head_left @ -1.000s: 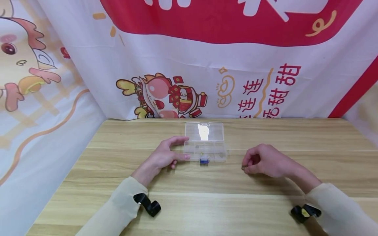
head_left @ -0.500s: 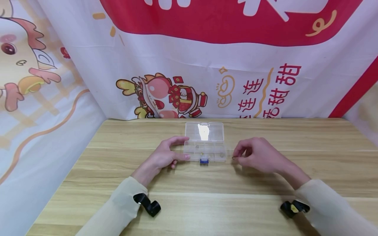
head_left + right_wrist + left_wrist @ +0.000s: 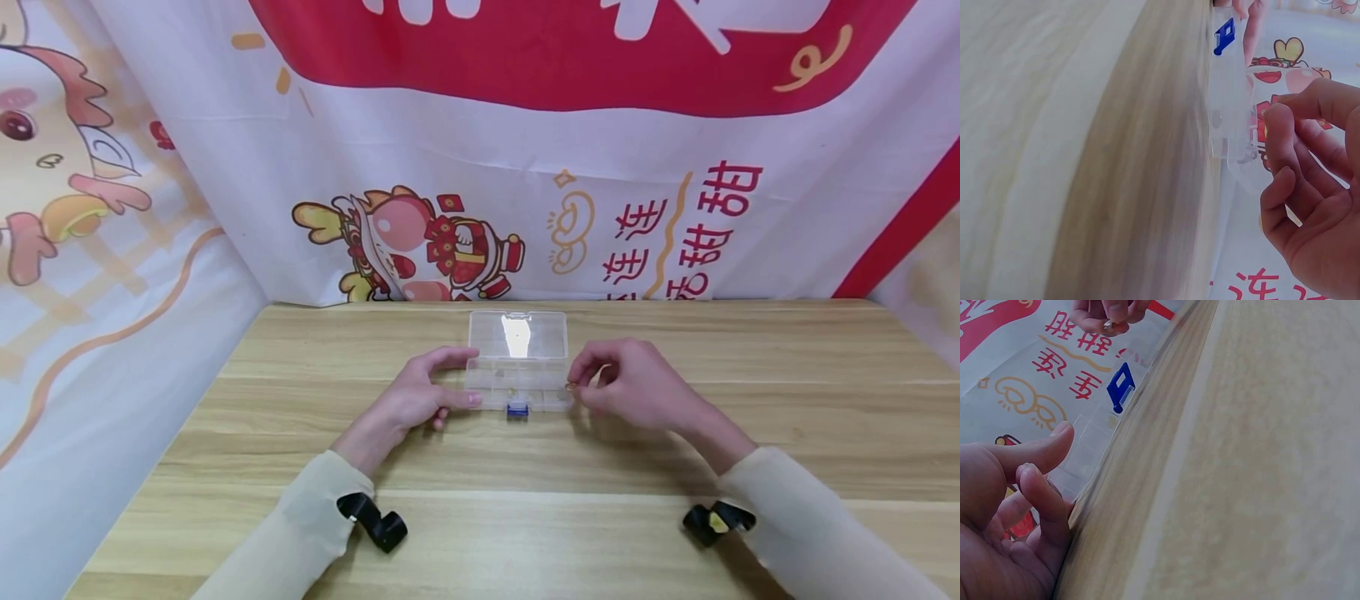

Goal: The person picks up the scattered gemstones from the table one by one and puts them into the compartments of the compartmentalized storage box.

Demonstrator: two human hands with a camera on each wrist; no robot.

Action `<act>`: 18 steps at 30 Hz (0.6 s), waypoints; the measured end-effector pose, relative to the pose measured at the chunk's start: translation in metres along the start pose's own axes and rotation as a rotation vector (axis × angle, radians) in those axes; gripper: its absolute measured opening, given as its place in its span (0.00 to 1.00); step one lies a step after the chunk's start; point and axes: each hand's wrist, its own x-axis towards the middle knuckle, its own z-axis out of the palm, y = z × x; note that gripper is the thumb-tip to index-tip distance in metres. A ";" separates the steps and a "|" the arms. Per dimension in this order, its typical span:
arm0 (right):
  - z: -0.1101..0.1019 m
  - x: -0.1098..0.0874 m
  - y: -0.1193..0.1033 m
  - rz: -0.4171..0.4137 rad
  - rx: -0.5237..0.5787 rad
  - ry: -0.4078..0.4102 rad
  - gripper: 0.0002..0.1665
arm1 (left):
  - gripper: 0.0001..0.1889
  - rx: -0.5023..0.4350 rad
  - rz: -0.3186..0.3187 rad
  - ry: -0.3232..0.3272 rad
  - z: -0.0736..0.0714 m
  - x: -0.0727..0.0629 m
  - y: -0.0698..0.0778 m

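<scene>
A clear plastic compartment box (image 3: 529, 373) lies on the table with its lid (image 3: 487, 333) raised at the back and a blue latch (image 3: 517, 410) at the front. My left hand (image 3: 401, 404) holds the box's left end, thumb at the front and index finger toward the back. My right hand (image 3: 633, 385) pinches a small shiny gold-coloured piece (image 3: 570, 387) by the box's right end, between thumb and fingertips. That piece (image 3: 1108, 325) also shows in the left wrist view, too small to tell its kind. A few tiny items sit inside the compartments, hard to make out.
The wood-grain table (image 3: 480, 517) extends in front of the box and to both sides. Behind it hangs a white and red printed cloth (image 3: 450, 133), and more printed cloth (image 3: 165, 275) covers the left side. Black wrist cameras sit on both sleeves.
My right hand has moved left and slightly toward the back, bringing the gold-coloured piece from the table on the right to the box's right edge. My left hand stays on the box.
</scene>
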 end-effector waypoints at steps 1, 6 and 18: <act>0.001 0.001 -0.001 0.003 0.008 0.004 0.06 | 0.37 0.000 -0.001 0.000 0.000 0.000 0.000; 0.005 0.006 -0.005 0.009 0.064 0.021 0.05 | 0.37 0.000 -0.002 0.000 0.000 0.001 0.001; 0.023 0.019 -0.018 0.006 0.224 0.031 0.06 | 0.37 -0.003 0.007 -0.006 0.000 -0.001 0.000</act>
